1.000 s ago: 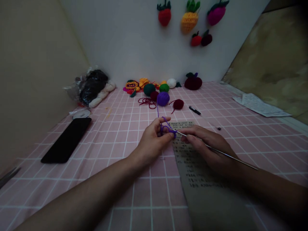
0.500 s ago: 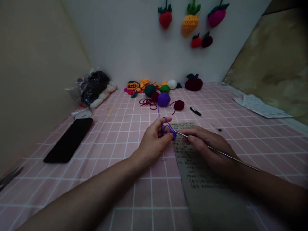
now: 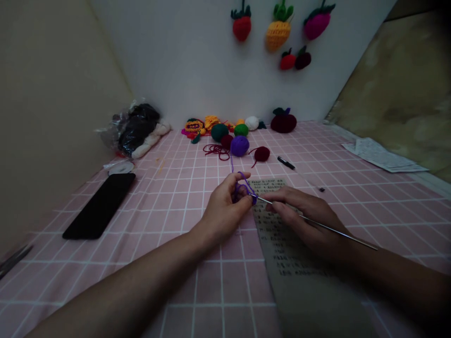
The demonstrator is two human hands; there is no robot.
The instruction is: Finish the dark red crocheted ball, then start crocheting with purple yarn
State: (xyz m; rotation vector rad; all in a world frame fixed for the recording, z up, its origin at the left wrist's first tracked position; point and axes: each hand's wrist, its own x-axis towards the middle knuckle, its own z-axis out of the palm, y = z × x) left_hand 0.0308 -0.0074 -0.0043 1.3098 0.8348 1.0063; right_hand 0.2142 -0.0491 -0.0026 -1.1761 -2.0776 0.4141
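Between the thumb and fingers of my left hand (image 3: 225, 202) is pinched a small piece of purple crochet work (image 3: 254, 199), with purple yarn looped over the raised index finger. That strand runs back to a purple yarn ball (image 3: 240, 146). My right hand (image 3: 306, 216) grips a long thin metal crochet hook (image 3: 338, 232) like a pencil, its tip at the purple stitches. Under the right hand lies a sheet of cardboard (image 3: 269, 230) covered in handwritten lines, partly hidden by the hand and forearm.
A black phone (image 3: 100, 206) lies on the left of the pink checked cloth (image 3: 197, 281). Scissors (image 3: 14, 262) sit at the far left. Behind are a dark red yarn ball (image 3: 261, 154), a pen (image 3: 286, 163), a plastic bag (image 3: 139, 126) and papers (image 3: 385, 155). Crocheted fruits (image 3: 278, 35) hang on the wall.
The hook's tip has shifted slightly left, into the purple stitches, with my right hand following a little. My left hand stays nearly still.
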